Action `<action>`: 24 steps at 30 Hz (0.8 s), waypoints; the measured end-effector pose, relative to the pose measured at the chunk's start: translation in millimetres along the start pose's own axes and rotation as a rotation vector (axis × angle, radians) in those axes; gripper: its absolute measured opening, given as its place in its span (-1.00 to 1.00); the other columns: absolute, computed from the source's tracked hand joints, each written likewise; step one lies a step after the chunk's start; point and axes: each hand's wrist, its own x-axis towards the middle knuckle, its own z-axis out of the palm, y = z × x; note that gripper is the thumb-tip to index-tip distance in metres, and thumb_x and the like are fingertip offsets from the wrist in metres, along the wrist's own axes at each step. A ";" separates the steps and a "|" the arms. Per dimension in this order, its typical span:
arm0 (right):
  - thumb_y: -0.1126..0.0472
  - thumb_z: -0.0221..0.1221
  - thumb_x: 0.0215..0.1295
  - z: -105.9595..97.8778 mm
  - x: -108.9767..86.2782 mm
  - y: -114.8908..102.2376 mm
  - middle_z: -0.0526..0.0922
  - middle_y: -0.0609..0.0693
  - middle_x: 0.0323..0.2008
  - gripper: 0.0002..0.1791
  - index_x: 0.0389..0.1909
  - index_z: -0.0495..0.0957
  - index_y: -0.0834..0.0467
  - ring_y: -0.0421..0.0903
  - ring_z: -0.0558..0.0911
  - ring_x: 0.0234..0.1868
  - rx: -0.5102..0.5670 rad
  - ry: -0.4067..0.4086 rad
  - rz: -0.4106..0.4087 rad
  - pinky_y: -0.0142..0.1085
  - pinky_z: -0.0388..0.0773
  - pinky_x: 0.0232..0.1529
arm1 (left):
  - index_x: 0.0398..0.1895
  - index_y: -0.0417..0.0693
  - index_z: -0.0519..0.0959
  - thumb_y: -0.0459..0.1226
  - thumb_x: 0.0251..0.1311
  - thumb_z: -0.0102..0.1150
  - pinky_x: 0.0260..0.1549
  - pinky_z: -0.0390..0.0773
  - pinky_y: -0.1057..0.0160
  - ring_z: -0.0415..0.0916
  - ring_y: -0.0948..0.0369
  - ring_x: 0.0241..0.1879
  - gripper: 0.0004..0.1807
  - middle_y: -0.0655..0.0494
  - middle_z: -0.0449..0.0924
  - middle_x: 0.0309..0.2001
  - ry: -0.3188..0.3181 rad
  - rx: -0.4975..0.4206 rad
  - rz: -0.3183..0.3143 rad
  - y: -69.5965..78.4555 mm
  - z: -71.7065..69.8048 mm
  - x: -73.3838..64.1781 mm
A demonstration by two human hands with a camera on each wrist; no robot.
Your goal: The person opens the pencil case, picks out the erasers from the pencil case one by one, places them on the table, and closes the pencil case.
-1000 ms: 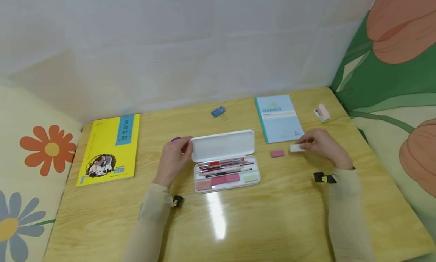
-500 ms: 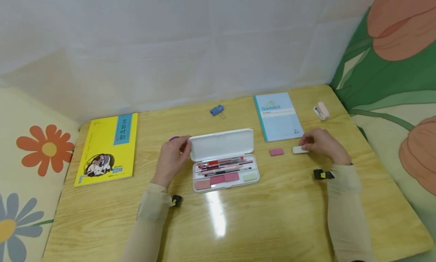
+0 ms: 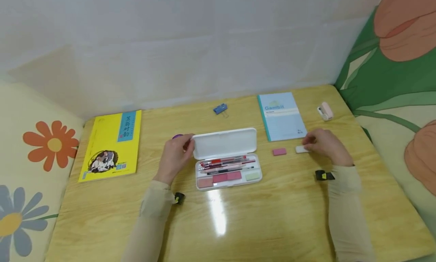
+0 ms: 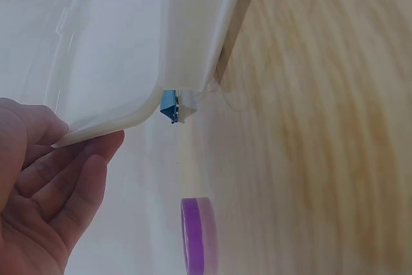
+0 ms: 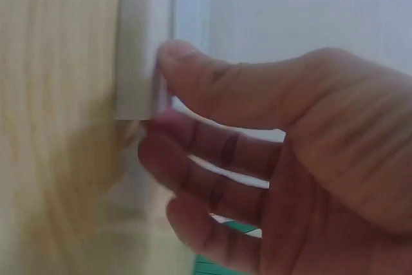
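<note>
My left hand [image 3: 174, 156] pinches the left end of the raised lid [image 3: 225, 144] of a white pencil case; thumb and fingers show on its edge in the left wrist view. In the case's tray [image 3: 255, 181] lie several pens [image 3: 225, 164], pink erasers [image 3: 227, 177] and a pale green eraser [image 3: 252, 176]. At the right, my right hand [image 3: 323, 144] holds a white eraser [image 3: 301, 149] by its right end, low at the tabletop. The thumb presses one face of it in the right wrist view [image 5: 138, 49]; part of the grip is hidden. A pink eraser [image 3: 279, 152] lies just left.
Behind the erasers lies a light blue notebook [image 3: 282, 118], with a pink-and-white stapler [image 3: 325, 111] to its right. A blue binder clip [image 3: 220, 108] is at the back. The yellow book [image 3: 112, 146] lies left. A purple tape roll [image 4: 193, 236] stands behind my left hand.
The white eraser has come down and shifted slightly right, away from the pink one, with my right hand on it. My left hand keeps holding the lid up.
</note>
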 end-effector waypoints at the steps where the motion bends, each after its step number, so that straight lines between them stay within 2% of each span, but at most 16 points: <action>1: 0.27 0.25 0.36 -1.0 -1.5 -3.0 0.73 0.20 -0.22 -0.82 -0.15 0.69 0.30 0.07 0.66 -0.19 -0.015 0.009 -0.004 0.05 0.60 -0.07 | -0.10 -0.38 0.68 -0.44 0.31 0.20 -0.40 0.71 0.11 0.64 0.03 -0.40 -0.82 -0.21 0.74 -0.31 -0.004 0.004 -0.006 0.1 -1.1 -0.8; 6: 0.14 0.22 0.42 -9.1 -12.9 -27.6 0.73 0.21 -0.18 -0.72 -0.07 0.68 0.28 0.04 0.66 -0.23 -0.065 0.041 -0.037 -0.03 0.59 -0.23 | -0.06 -0.34 0.68 -0.39 0.35 0.18 -0.35 0.72 0.11 0.63 0.05 -0.36 -0.79 -0.19 0.75 -0.26 -0.033 0.025 -0.044 2.0 -4.2 -2.4; 11: 0.16 0.24 0.40 -7.9 -19.4 -71.3 0.74 0.12 -0.26 -0.76 -0.08 0.69 0.24 -0.07 0.62 -0.37 -0.113 0.066 -0.145 -0.21 0.52 -0.38 | -0.03 -0.34 0.67 -0.38 0.37 0.17 -0.32 0.71 0.12 0.62 0.05 -0.35 -0.77 -0.18 0.75 -0.24 -0.044 0.033 -0.057 3.5 -6.2 -2.8; 14: 0.18 0.27 0.37 1.0 -18.8 -99.5 0.74 0.05 -0.31 -0.78 -0.09 0.71 0.22 -0.10 0.62 -0.38 -0.133 0.069 -0.214 -0.19 0.54 -0.36 | -0.02 -0.34 0.67 -0.38 0.37 0.17 -0.32 0.71 0.12 0.62 0.05 -0.34 -0.77 -0.19 0.75 -0.23 -0.042 0.036 -0.062 3.5 -7.4 -4.1; 18: 0.19 0.29 0.35 21.5 -14.0 -130.1 0.75 0.03 -0.27 -0.77 -0.05 0.70 0.21 -0.07 0.66 -0.28 -0.132 0.056 -0.306 -0.12 0.62 -0.27 | -0.03 -0.33 0.68 -0.38 0.37 0.18 -0.32 0.71 0.13 0.63 0.06 -0.34 -0.77 -0.18 0.75 -0.23 -0.043 0.047 -0.073 3.7 -9.1 -6.2; 24: 0.13 0.33 0.32 54.9 -10.9 -161.2 0.76 0.06 -0.09 -0.68 0.04 0.68 0.17 0.00 0.70 -0.12 -0.120 0.063 -0.544 -0.09 0.69 -0.14 | -0.05 -0.33 0.68 -0.38 0.35 0.17 -0.34 0.68 0.16 0.61 0.08 -0.37 -0.79 -0.15 0.75 -0.28 -0.046 0.057 -0.039 5.6 -7.4 -2.4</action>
